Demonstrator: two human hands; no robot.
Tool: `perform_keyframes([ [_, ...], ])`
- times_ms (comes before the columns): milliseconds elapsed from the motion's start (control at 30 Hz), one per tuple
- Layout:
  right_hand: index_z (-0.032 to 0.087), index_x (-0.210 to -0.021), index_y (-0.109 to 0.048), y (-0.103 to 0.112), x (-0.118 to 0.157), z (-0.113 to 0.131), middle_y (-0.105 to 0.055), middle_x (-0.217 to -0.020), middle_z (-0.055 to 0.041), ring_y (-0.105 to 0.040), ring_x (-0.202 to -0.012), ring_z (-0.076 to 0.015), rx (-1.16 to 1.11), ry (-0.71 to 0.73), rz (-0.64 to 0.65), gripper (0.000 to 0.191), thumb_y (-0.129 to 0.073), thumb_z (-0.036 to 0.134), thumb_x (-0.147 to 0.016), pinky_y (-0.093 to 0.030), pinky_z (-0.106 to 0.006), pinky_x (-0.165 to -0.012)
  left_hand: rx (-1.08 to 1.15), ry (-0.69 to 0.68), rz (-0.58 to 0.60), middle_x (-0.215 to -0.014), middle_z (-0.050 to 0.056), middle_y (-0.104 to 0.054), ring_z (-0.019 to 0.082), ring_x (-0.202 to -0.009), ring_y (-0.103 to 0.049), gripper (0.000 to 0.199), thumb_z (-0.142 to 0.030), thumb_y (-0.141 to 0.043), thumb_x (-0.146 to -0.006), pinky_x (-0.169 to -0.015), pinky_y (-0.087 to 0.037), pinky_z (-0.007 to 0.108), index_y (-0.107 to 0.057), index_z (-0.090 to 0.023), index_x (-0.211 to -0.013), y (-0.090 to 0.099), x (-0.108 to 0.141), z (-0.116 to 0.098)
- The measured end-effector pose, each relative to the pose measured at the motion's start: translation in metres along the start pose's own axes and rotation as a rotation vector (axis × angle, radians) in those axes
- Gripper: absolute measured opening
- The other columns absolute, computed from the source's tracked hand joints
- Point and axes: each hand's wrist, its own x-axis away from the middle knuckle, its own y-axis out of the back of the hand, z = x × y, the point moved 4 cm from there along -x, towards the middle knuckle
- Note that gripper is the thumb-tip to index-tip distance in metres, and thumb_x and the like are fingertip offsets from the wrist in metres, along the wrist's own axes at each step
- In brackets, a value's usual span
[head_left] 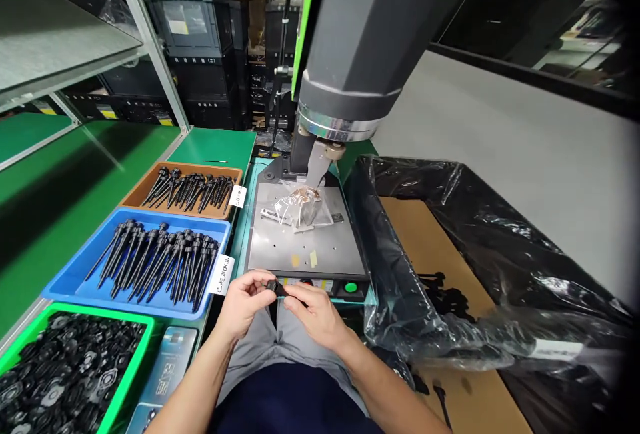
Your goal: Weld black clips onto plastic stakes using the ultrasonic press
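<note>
In front of my lap, at the near edge of the machine's base, both hands meet on a small black plastic part (273,285). My left hand (243,305) pinches its wider end between thumb and fingers. From the other side, the fingers of my right hand (316,313) close on the part and cover much of it. Just beyond my hands lies the metal base plate (265,247), with a plastic-wrapped fixture (300,207) under the machine's metal horn (318,166).
To the left are a brown tray (131,189) and a blue tray (75,267), both holding black ribbed stakes, and a green bin (147,327) of black pieces. A black-lined box (415,204) stands right. The machine head (350,34) overhangs the plate; a green button (351,287) faces me.
</note>
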Motion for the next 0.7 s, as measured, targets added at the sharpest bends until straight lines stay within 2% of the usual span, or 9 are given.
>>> perform_keyframes([
  [167,0.021,-0.120,-0.066,0.001,0.001,-0.006,-0.066,-0.089,-0.0066,-0.061,-0.080,-0.0196,0.065,0.026,-0.102,0.028,-0.048,0.026,-0.099,-0.048,-0.032,-0.071,0.101,0.053,-0.057,-0.085,0.004,-0.068,0.016,-0.079,-0.059,0.030,-0.026,-0.084,-0.063,-0.076,-0.047,0.029,-0.076,-0.019,-0.091,-0.003,-0.003,0.013],
  [333,0.021,-0.120,-0.066,0.002,0.005,-0.008,-0.069,-0.094,-0.0086,-0.064,-0.084,-0.0222,0.187,0.109,-0.243,0.027,-0.051,0.022,-0.097,-0.050,-0.036,-0.076,0.127,0.098,-0.070,-0.084,0.003,-0.070,0.014,-0.076,-0.060,0.031,-0.026,-0.084,-0.063,-0.075,-0.048,0.027,-0.076,-0.019,-0.092,-0.008,-0.003,0.020],
  [533,0.020,-0.119,-0.066,0.004,0.007,-0.012,-0.068,-0.093,-0.0086,-0.064,-0.084,-0.0219,0.139,0.108,-0.212,0.027,-0.051,0.021,-0.097,-0.050,-0.035,-0.076,0.014,0.104,-0.024,-0.090,0.006,-0.072,0.017,-0.081,-0.062,0.031,-0.028,-0.085,-0.061,-0.078,-0.050,0.030,-0.077,-0.019,-0.090,-0.012,-0.006,0.012],
  [700,0.021,-0.110,-0.069,0.002,0.005,-0.019,-0.066,-0.089,-0.0065,-0.062,-0.080,-0.0205,-0.023,-0.050,-0.180,0.023,-0.052,0.023,-0.095,-0.049,-0.033,-0.072,-0.098,0.095,0.013,-0.090,0.006,-0.071,0.018,-0.083,-0.063,0.028,-0.031,-0.083,-0.064,-0.077,-0.050,0.030,-0.077,-0.020,-0.089,-0.016,-0.015,0.009],
])
